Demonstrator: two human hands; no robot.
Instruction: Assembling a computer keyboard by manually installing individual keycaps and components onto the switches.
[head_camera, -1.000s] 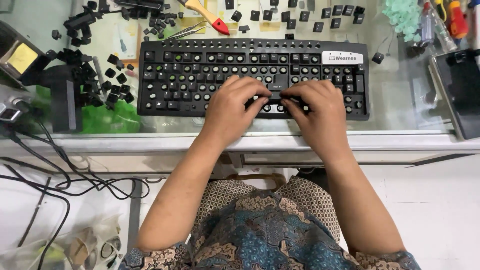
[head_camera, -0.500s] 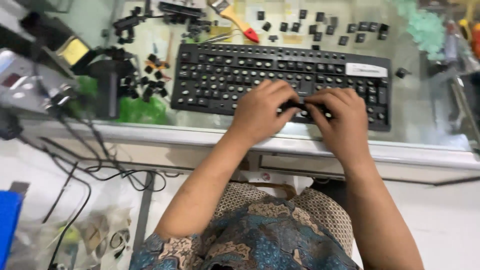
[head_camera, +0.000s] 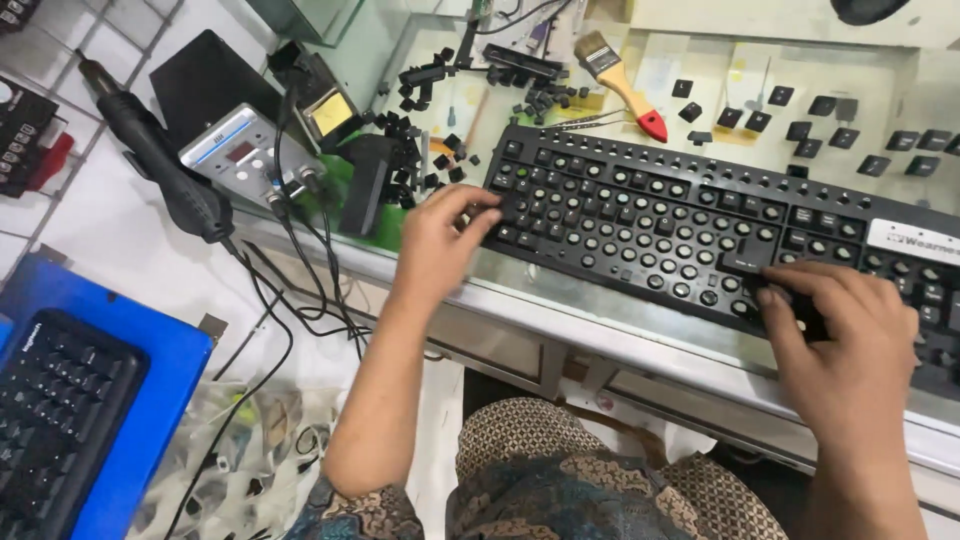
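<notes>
Two hands, left hand (head_camera: 440, 238), right hand (head_camera: 850, 340), touching keyboard (head_camera: 680, 215)
</notes>
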